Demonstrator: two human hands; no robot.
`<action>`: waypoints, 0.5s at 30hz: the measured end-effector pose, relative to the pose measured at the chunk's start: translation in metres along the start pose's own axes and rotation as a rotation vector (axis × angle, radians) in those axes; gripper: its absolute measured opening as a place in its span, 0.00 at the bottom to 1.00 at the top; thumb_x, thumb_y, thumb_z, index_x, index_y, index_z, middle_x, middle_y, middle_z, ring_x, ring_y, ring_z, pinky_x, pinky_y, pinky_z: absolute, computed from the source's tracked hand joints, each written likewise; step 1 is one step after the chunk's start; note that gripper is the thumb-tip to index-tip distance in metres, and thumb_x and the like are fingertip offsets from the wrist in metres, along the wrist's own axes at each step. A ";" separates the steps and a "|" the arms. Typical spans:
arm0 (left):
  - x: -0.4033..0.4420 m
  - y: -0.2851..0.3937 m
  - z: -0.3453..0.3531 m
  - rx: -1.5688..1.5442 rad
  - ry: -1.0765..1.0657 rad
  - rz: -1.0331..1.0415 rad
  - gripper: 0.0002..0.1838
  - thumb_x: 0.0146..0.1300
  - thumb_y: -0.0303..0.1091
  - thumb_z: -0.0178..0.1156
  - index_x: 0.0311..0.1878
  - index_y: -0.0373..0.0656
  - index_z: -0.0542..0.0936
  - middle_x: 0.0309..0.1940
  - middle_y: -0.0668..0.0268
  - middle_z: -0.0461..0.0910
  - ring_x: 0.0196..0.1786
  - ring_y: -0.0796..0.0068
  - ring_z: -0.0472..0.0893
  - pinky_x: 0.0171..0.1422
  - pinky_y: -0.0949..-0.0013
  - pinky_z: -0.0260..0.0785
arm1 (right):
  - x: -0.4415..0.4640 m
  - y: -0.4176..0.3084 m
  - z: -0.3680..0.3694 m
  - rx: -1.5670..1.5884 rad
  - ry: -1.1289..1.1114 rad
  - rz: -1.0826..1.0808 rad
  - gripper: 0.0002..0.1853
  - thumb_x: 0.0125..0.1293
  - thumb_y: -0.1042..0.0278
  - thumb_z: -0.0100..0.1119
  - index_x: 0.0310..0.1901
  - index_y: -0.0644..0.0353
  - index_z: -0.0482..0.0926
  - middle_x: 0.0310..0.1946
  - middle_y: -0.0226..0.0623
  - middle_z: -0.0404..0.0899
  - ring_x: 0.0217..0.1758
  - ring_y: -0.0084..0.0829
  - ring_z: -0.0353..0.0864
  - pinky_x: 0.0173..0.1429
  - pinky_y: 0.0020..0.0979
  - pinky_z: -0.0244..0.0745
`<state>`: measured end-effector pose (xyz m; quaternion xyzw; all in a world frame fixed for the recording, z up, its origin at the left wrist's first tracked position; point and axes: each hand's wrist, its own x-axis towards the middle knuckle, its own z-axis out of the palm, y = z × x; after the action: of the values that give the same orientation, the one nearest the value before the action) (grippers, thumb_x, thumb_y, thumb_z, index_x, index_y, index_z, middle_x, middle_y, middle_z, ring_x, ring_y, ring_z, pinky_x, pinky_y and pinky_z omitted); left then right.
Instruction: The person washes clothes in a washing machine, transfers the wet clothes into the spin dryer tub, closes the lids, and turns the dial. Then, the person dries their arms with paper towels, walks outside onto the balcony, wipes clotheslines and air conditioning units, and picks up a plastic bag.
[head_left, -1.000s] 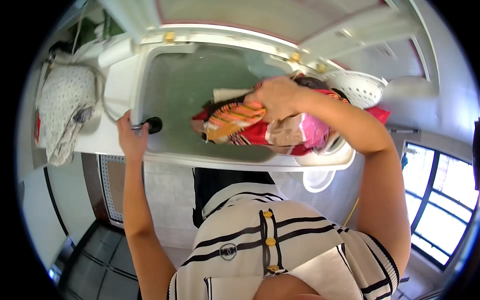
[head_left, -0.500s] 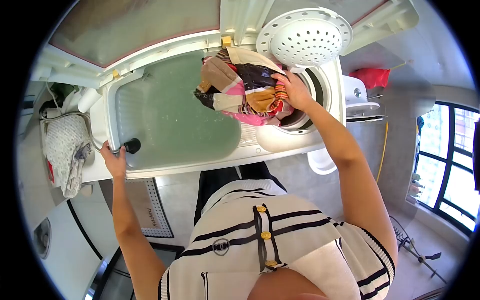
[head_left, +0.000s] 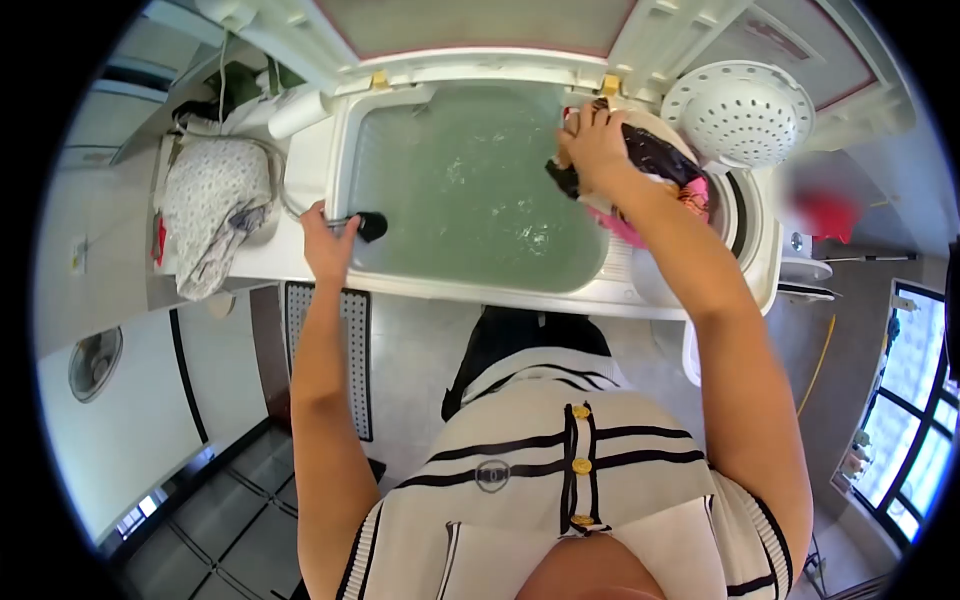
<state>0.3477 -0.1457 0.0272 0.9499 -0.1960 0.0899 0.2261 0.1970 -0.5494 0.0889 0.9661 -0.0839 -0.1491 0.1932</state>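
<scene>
My left hand (head_left: 330, 243) is closed around the thin stem of a black nozzle (head_left: 371, 227) at the left rim of a wash tub (head_left: 345, 150). The nozzle's head hangs over the cloudy, greenish water. Across the tub, my right hand (head_left: 597, 148) reaches over a heap of wet clothes (head_left: 660, 160), its fingers bent onto the heap's left side. Black, cream and pink cloth shows; my forearm hides part of it. The heap lies between the water and the round spin tub (head_left: 742, 215), partly covering that opening.
A white perforated spin cover (head_left: 745, 115) leans behind the spin tub. The machine's raised lid (head_left: 480, 30) stands at the back. Patterned cloth (head_left: 215, 205) lies at the left beside a hose (head_left: 285, 190). A dark-edged mat (head_left: 355, 370) is on the floor.
My right hand has gone from the right side of the clothes heap to its left side. The view has swung left. My left hand keeps hold of the nozzle.
</scene>
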 end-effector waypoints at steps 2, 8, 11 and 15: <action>-0.002 0.010 -0.006 -0.010 -0.008 -0.029 0.33 0.50 0.43 0.70 0.56 0.43 0.69 0.48 0.58 0.70 0.51 0.55 0.74 0.51 0.59 0.69 | 0.005 0.003 0.017 0.029 -0.048 -0.035 0.36 0.41 0.51 0.73 0.56 0.40 0.73 0.55 0.33 0.69 0.61 0.38 0.66 0.61 0.51 0.61; 0.000 0.014 -0.013 0.019 -0.055 -0.080 0.33 0.49 0.45 0.70 0.56 0.44 0.68 0.49 0.60 0.70 0.51 0.57 0.74 0.50 0.59 0.70 | -0.037 0.039 -0.003 0.257 0.225 -0.014 0.27 0.47 0.59 0.70 0.52 0.46 0.75 0.50 0.34 0.73 0.56 0.39 0.72 0.55 0.41 0.70; 0.000 0.010 -0.011 0.018 -0.049 -0.069 0.33 0.49 0.44 0.71 0.56 0.44 0.68 0.49 0.60 0.70 0.52 0.56 0.74 0.50 0.59 0.71 | -0.083 0.077 0.011 0.439 0.434 0.069 0.23 0.52 0.64 0.66 0.51 0.49 0.74 0.46 0.42 0.73 0.51 0.46 0.74 0.52 0.42 0.73; 0.001 0.014 -0.009 0.006 -0.026 -0.055 0.34 0.48 0.41 0.72 0.56 0.43 0.68 0.48 0.58 0.71 0.52 0.54 0.74 0.52 0.58 0.70 | -0.158 0.109 0.056 0.416 0.195 0.444 0.19 0.54 0.68 0.63 0.49 0.51 0.72 0.45 0.47 0.72 0.47 0.53 0.75 0.46 0.48 0.72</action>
<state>0.3421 -0.1528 0.0409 0.9567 -0.1723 0.0719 0.2232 0.0187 -0.6335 0.1238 0.9527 -0.3025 0.0105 0.0265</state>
